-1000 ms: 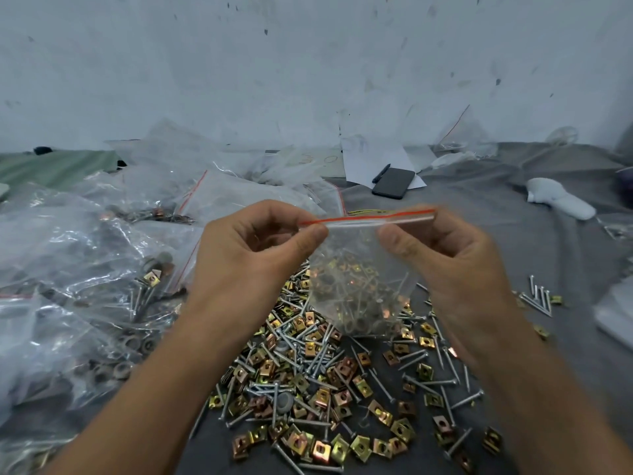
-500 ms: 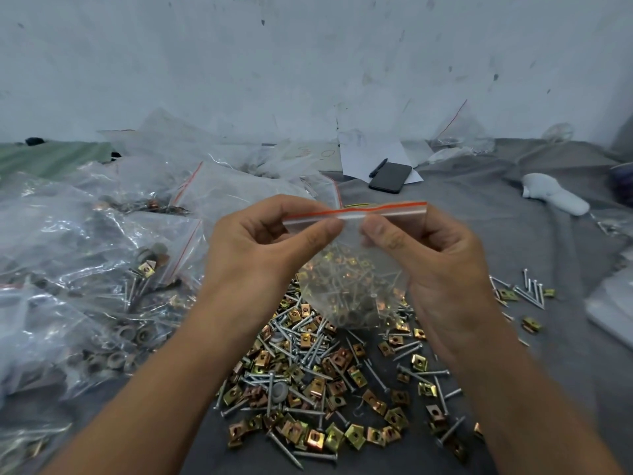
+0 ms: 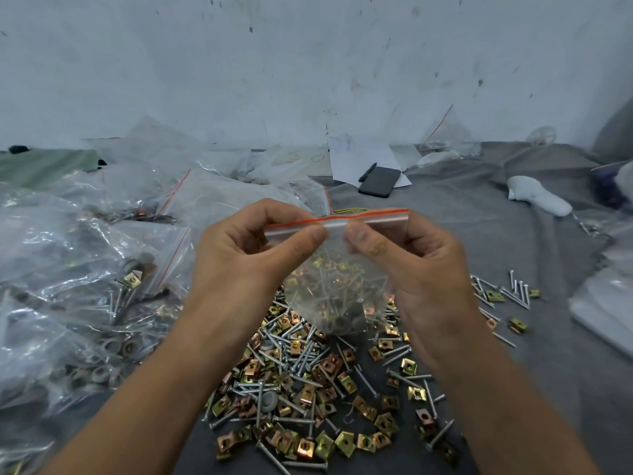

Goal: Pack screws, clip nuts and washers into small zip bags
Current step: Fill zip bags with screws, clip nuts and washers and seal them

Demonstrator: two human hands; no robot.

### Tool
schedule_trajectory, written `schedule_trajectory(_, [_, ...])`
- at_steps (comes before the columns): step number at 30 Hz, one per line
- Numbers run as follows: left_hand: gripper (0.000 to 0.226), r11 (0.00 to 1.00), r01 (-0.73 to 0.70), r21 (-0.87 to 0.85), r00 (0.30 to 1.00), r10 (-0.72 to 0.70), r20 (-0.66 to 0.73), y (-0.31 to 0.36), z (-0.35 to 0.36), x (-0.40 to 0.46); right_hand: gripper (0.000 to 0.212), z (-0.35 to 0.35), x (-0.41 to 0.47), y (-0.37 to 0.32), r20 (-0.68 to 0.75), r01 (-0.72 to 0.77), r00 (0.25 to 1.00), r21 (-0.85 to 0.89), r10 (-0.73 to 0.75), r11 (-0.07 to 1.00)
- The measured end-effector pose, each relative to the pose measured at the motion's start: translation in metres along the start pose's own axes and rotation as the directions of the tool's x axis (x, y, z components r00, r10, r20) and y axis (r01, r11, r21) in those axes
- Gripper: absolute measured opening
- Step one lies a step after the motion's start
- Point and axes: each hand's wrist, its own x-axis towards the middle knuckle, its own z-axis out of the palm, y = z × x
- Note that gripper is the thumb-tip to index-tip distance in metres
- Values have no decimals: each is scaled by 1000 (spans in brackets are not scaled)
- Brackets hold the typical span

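Note:
A small clear zip bag (image 3: 337,286) with a red-lined top hangs in front of me, holding screws, brass-coloured clip nuts and grey washers. My left hand (image 3: 253,258) pinches the zip strip near its left end between thumb and fingers. My right hand (image 3: 407,262) pinches the same strip just right of the middle, the two thumbs almost touching. Below the bag, a loose pile of screws and clip nuts (image 3: 308,389) lies on the grey cloth (image 3: 479,234), with a grey washer (image 3: 269,401) among them.
Filled zip bags (image 3: 85,286) are heaped on the left. A black phone (image 3: 379,181) and pen lie on white paper at the back. A white object (image 3: 537,198) lies far right. A few screws and nuts (image 3: 507,294) are scattered at the right, near flat bags (image 3: 606,310).
Both thumbs have slid toward each other along the zip strip, from well apart to nearly touching. The bag stays held in the same place above the pile.

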Motion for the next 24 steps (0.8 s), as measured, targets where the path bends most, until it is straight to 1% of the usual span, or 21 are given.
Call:
schedule_trajectory(4, [22, 1000, -3, 7, 1000, 2, 17, 3, 3, -2, 12, 1, 0, -1, -1, -12, 1000, 8, 12, 1000])
schedule_trajectory(8, [23, 999, -18, 38, 1000, 18, -8, 4, 4, -1, 14, 4, -1, 1, 11, -11, 1000, -24, 11, 1000])
schedule_trajectory(12, [19, 997, -34, 72, 999, 33, 13, 6, 3, -2, 16, 6, -3, 1, 13, -19, 1000, -61, 20, 998])
schedule_trajectory(15, [14, 995, -45, 85, 999, 45, 1, 6, 3, -2, 18, 5, -3, -1, 22, -31, 999, -78, 33, 996])
schedule_trajectory(19, [13, 995, -42, 91, 999, 43, -11, 6, 4, -3, 25, 2, -1, -3, -8, -78, 997, -37, 78, 996])
schedule_trajectory(22, [13, 992, -42, 119, 999, 43, -10, 7, 4, -4, 22, 2, -1, -3, -16, -81, 997, -66, 80, 994])
schedule_trajectory(24, [13, 984, -57, 166, 998, 59, -7, 7, 3, -4, 19, 4, -1, -2, -20, -53, 998, -106, 52, 993])
